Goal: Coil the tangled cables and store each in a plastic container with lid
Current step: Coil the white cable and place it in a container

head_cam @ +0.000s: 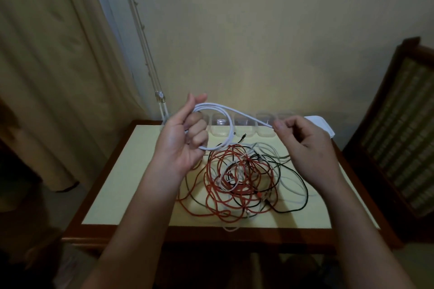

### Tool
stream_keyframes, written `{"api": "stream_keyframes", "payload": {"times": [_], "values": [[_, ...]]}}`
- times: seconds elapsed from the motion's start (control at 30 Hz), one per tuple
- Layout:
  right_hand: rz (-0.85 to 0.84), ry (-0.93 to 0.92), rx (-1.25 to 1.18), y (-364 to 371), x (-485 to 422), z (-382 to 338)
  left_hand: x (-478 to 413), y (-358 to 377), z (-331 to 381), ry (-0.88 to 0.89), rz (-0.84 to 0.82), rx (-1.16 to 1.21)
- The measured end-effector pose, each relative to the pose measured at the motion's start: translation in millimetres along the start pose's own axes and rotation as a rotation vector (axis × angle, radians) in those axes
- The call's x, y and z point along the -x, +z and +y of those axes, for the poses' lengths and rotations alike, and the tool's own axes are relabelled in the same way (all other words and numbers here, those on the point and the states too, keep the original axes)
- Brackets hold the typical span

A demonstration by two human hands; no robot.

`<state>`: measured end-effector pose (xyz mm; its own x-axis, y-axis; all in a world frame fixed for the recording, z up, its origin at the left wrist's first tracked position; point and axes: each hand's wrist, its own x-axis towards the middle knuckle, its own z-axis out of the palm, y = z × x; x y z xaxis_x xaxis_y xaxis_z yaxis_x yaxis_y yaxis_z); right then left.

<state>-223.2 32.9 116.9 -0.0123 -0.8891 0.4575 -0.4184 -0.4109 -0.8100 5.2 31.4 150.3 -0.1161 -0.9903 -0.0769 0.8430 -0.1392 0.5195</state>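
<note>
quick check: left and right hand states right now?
Left hand: closed, gripping the coiled loops of the white cable.
Right hand: closed, pinching the same cable's free strand.

The left hand [180, 141] hides the left end of the plastic container row [243, 125]. The white cable [231, 124] ends hidden in the right hand [304, 141], which also covers part of a white cloth [323, 123]. The right edge crops the chair [399, 129].

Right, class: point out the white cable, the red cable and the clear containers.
white cable [246, 116]: head view, the raised straight strand.
red cable [242, 191]: head view, its tangled middle.
clear containers [219, 129]: head view, one box's front wall.
</note>
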Motion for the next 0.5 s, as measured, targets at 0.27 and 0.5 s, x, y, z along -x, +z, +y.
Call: {"api": "stream_keyframes", "payload": {"times": [0.27, 0.5], "values": [[-0.045, 0.061, -0.125, 4.5, 0.0, 17.4, -2.6, -7.9, 16.0, 0.067, -0.023, 0.134], [-0.022, 0.156, -0.146, 15.1, 3.3, 49.9, -3.7, -21.9, 26.4, 0.107, 0.039, 0.234]]}}
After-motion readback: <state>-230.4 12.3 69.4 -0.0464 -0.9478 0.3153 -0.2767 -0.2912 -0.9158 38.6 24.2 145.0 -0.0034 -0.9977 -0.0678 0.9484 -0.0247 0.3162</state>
